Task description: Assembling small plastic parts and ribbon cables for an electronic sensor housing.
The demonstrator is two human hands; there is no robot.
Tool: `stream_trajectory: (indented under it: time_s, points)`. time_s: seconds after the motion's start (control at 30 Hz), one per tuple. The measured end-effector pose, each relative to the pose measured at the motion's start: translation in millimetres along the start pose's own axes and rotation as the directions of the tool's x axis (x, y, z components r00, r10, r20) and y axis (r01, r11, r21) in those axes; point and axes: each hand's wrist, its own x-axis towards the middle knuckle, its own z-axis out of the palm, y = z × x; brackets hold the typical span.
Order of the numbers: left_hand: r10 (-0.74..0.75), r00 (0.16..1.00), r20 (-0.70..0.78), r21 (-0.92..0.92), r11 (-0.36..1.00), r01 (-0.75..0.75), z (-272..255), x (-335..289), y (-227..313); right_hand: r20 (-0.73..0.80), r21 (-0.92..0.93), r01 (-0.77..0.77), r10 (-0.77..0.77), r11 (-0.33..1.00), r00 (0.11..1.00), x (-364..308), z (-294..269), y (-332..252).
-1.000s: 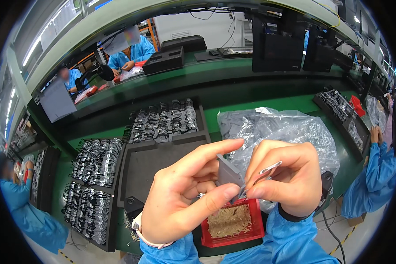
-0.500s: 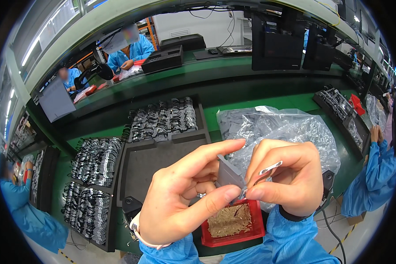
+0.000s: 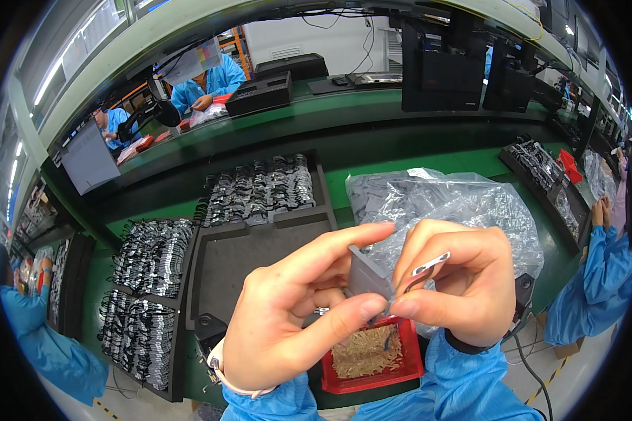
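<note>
In my left hand, a thin grey plastic part is held between thumb and fingers, tilted up on edge. My right hand pinches a small piece with a silvery end plate and a dark, curved, cable-like strip. Both hands meet at the lower edge of the grey part, where the fingertips hide the contact. Just below them stands a red bin holding many tiny brass-coloured pieces. Behind my right hand lies a clear plastic bag with grey parts inside.
A black foam tray is left of my hands. Rows of metal-and-black parts fill trays behind it and farther left. Black clamp-like fixtures flank my wrists. Co-workers in blue sit at both sides and across the bench.
The silvery piece in my right hand has turned slightly, showing more of its dark strip. Both hands stay nearly in place, and the grey part has barely shifted.
</note>
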Motion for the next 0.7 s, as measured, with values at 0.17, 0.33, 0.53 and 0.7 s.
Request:
stream_trajectory:
  time_s: [0.17,0.33,0.53,0.7]
  points:
    - [-0.003,1.000,0.005,-0.018,1.000,0.003,1,3,-2,0.052,0.023,0.007,-0.008,1.000,0.999,0,-5,5]
    - [0.020,1.000,0.014,-0.013,1.000,-0.020,-2,3,-2,0.081,0.002,0.007,-0.007,1.000,0.997,1,-4,5]
    - [0.062,0.991,0.121,-0.096,0.994,-0.050,-12,3,-4,-0.016,0.036,-0.022,0.023,0.999,1.000,2,5,3]
    - [0.092,0.990,0.109,-0.126,0.989,-0.078,-10,5,-5,-0.006,0.068,-0.029,0.030,0.997,1.000,3,5,8]
